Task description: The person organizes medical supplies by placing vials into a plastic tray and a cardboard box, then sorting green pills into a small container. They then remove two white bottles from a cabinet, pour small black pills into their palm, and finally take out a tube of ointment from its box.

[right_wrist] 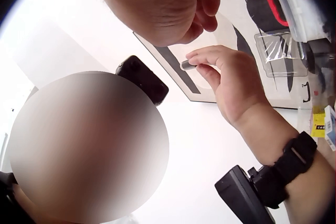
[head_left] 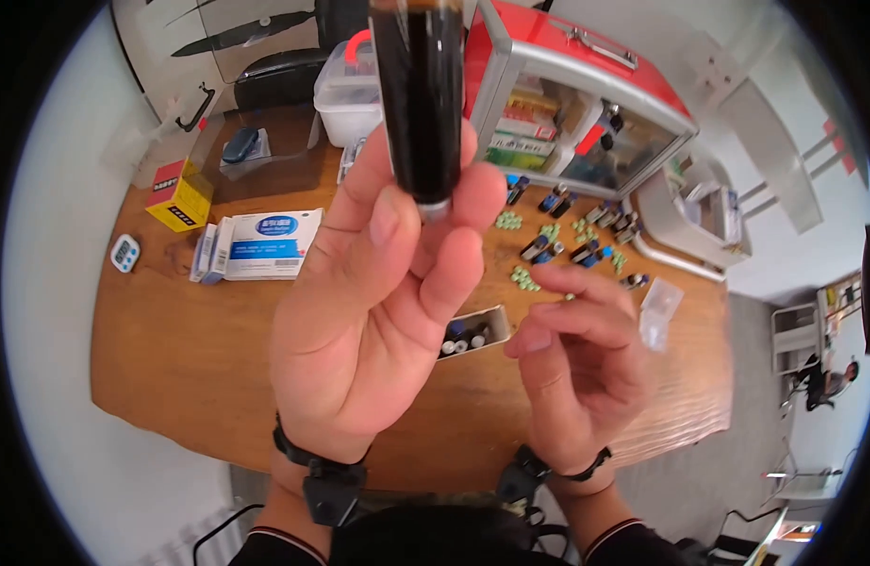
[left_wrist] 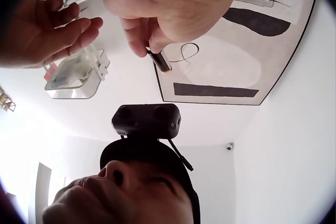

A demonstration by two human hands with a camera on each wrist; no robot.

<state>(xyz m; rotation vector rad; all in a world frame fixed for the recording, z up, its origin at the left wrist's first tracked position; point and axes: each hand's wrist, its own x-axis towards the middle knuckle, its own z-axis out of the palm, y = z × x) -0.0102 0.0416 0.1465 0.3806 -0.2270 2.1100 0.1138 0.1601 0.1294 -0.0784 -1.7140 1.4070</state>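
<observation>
Vial [head_left: 421, 104] of dark liquid pinched in left hand [head_left: 359, 311] by its lower end, held up above the table [head_left: 199, 363]. Right hand [head_left: 586, 368] loosely curled, holding nothing. Open carton [head_left: 497, 324] mid-table, well in from near edge: several small bottles [head_left: 461, 346] inside. Red-topped cabinet [head_left: 551, 33] at far edge, right of centre: boxes [head_left: 527, 129] inside, other contents hard to make out. Vial top cut off in head view; left hand hides carton's left end.
</observation>
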